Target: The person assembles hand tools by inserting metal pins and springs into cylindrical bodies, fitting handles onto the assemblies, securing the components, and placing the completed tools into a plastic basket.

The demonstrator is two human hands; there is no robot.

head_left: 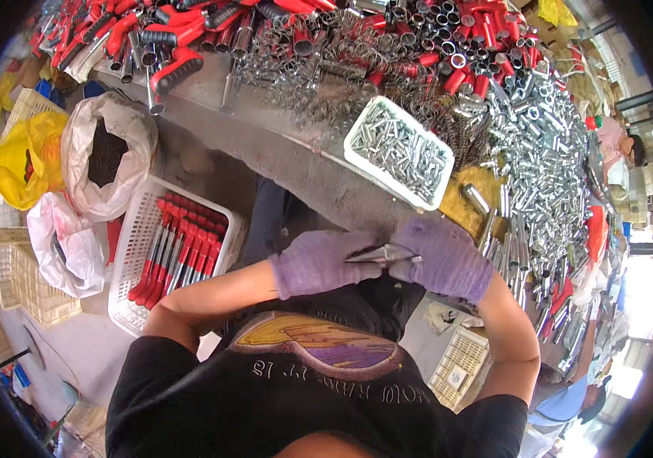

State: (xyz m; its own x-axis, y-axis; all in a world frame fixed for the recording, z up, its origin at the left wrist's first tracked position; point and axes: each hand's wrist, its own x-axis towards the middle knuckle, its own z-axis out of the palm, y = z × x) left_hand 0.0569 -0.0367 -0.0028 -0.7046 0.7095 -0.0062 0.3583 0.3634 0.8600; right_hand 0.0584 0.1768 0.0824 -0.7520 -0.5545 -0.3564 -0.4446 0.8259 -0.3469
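Currently, head view: the purple-gloved left hand (315,265) and purple-gloved right hand (446,259) meet, both pinching 1 slim silver metal piece (393,253).
Held piece: between both hands, near the grey worktop (319,177); seemingly unfinished, exact stage unclear.
White perforated plastic basket (131,248): holds rows of red-and-silver rod-shaped tools (181,248), probably done.
White rectangular plastic tray (383,184): small silver metal cylinders (399,149), apparently unused.
Heaps: loose shiny silver metal parts (540,141) and red-and-black handled pieces (180,71); much seems left.
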